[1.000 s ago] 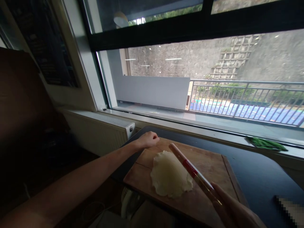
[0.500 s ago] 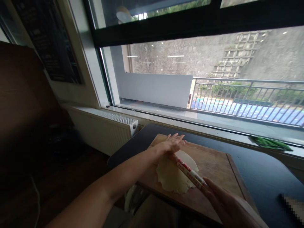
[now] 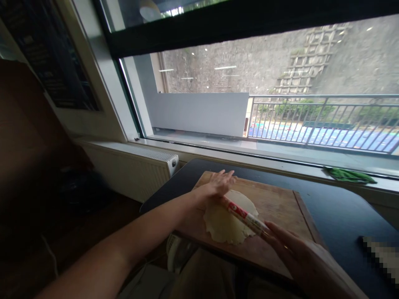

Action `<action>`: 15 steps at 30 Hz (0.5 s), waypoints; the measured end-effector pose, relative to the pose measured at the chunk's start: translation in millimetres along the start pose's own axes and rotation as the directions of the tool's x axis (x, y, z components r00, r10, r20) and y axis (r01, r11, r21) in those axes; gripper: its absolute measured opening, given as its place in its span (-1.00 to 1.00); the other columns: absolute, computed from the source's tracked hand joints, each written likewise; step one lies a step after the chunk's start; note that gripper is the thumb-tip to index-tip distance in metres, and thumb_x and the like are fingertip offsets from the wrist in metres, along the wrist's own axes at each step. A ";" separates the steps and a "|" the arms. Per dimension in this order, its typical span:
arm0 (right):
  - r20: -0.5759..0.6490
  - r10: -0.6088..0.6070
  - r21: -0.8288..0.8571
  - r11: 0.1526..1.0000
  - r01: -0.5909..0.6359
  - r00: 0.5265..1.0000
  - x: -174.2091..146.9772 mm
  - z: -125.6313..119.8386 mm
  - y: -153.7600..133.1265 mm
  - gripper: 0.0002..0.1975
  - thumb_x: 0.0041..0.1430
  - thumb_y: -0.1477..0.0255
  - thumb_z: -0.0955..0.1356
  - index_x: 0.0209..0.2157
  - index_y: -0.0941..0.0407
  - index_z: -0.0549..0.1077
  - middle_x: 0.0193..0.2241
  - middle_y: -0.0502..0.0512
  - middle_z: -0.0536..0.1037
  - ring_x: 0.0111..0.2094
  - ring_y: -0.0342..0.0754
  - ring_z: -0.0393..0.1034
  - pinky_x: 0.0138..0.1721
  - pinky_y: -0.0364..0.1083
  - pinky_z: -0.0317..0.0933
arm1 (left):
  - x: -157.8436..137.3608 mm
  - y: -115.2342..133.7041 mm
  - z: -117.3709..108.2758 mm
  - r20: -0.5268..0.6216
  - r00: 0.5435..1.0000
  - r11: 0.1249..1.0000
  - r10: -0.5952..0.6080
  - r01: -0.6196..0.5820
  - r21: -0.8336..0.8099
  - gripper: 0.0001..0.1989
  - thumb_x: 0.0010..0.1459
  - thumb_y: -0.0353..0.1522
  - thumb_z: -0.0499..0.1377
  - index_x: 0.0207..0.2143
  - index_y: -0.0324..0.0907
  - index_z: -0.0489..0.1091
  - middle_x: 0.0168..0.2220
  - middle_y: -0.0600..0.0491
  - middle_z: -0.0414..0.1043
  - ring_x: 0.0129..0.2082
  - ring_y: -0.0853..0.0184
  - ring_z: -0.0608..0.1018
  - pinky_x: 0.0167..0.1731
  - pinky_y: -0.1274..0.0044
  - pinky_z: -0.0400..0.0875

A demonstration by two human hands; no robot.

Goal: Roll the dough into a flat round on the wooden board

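A flattened sheet of pale dough point(image 3: 221, 224) with a ragged edge lies on a wooden board point(image 3: 277, 199). Slanting across it is a rolling pin point(image 3: 241, 214) with a red and white printed wrapper. My left hand point(image 3: 222, 182), fingers stretched out and spread, rests with its palm side at the pin's far end. At the near end, my right hand point(image 3: 289, 249) has its fingers and thumb around the pin. Its palm side is hidden from view.
The board sits on a dark table point(image 3: 336, 211) with rounded corners. Behind are a window sill with a green cloth point(image 3: 349, 175) and, to the left, a white radiator point(image 3: 149, 170). A blurred-out item point(image 3: 382, 257) lies at the table's right edge.
The view has shifted slightly, so the scene sits a little further left and higher. The rolling pin has turned about its axis, showing more red print. Both hands stay at its ends.
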State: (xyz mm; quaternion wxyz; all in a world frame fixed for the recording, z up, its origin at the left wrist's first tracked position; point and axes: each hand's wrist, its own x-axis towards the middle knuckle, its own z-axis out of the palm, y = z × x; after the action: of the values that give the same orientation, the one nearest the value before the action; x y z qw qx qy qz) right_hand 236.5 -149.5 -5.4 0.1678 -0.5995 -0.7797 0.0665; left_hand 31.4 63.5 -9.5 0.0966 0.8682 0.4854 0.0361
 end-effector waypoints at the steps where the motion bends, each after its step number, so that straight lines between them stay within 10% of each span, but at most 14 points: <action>1: -0.013 0.025 -0.026 0.999 -0.025 1.000 3.0 0.0 1.4 -0.61 0.28 0.30 0.09 0.09 -0.06 0.29 -0.05 -0.01 0.48 -0.10 0.02 0.42 -0.26 -0.11 0.37 | 15.5 5.0 0.5 -0.033 0.999 1.000 -0.009 0.009 -0.002 -0.38 0.25 -0.04 -0.40 0.26 -0.09 -0.09 0.30 0.04 -0.15 0.27 0.13 -0.07 0.15 0.13 -0.15; 5: -0.050 -0.006 -0.135 0.991 -0.001 0.999 1.4 7.6 -4.6 -0.59 0.27 0.32 0.09 0.11 -0.05 0.26 -0.14 0.00 0.54 -0.30 0.00 0.51 -0.46 -0.15 0.38 | 39.6 10.8 1.3 -0.080 0.997 1.000 0.009 -0.010 -0.011 -0.40 0.26 -0.06 -0.38 0.25 -0.08 -0.09 0.30 0.07 -0.15 0.27 0.16 -0.06 0.16 0.17 -0.13; 15: 0.007 -0.173 -0.150 0.974 0.172 0.985 -14.8 14.1 -33.3 -0.34 0.11 0.52 0.16 0.23 -0.15 -0.01 -0.24 0.01 0.56 -0.53 -0.10 0.49 -0.60 -0.22 0.29 | -47.2 -45.4 9.4 -0.049 0.992 0.992 -0.112 0.109 -0.070 -0.43 0.27 -0.13 -0.40 0.25 -0.09 -0.06 0.28 0.07 -0.06 0.27 0.21 -0.05 0.18 0.24 -0.14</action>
State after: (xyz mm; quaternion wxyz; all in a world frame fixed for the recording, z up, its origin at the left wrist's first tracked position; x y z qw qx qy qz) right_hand 204.6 -171.3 -11.2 0.1298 -0.5406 -0.8312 -0.0090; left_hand -29.9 45.2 -26.5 0.1145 0.8350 0.5336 0.0699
